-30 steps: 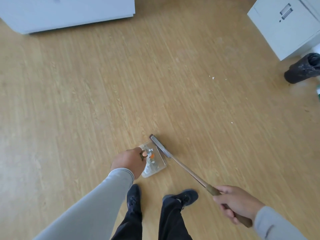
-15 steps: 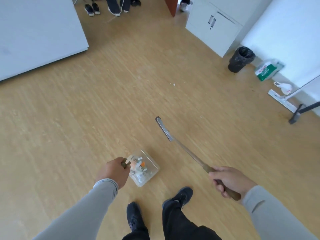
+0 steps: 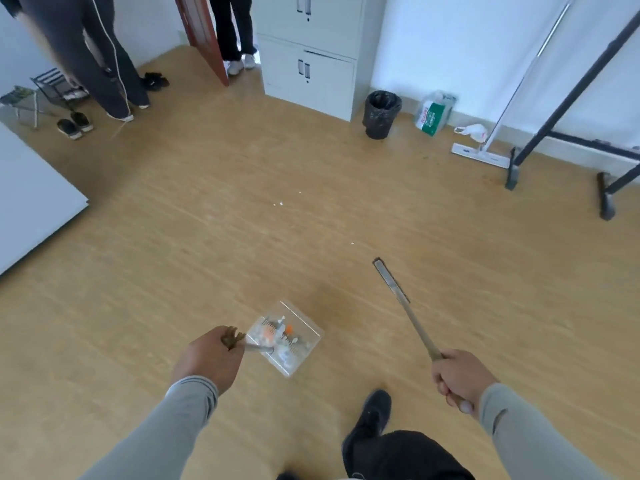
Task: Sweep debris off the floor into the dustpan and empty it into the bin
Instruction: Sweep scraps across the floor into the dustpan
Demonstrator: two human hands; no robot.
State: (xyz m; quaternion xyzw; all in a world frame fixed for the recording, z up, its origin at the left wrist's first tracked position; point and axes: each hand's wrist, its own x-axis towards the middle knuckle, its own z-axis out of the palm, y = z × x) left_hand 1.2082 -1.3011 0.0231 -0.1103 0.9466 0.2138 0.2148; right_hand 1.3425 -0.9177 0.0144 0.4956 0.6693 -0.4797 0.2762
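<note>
Carrying stage: left hand (image 3: 207,358) grips loaded dustpan (image 3: 285,337), right hand (image 3: 459,379) clasps brush (image 3: 405,306); next, likely walking to bin (image 3: 381,114) and tipping.

wood-look floor (image 3: 207,237), white walls (image 3: 450,39), grey metal cabinet (image 3: 311,53), red-brown door (image 3: 202,36)

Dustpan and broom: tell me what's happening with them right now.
A person is cleaning the floor. The left hand grips the handle of a clear dustpan that already holds swept-up debris. The right hand grips a long-handled broom pointing forward. A few white specks remain on the wood floor. The black bin stands by the cabinet, so emptying is not yet done.
</note>
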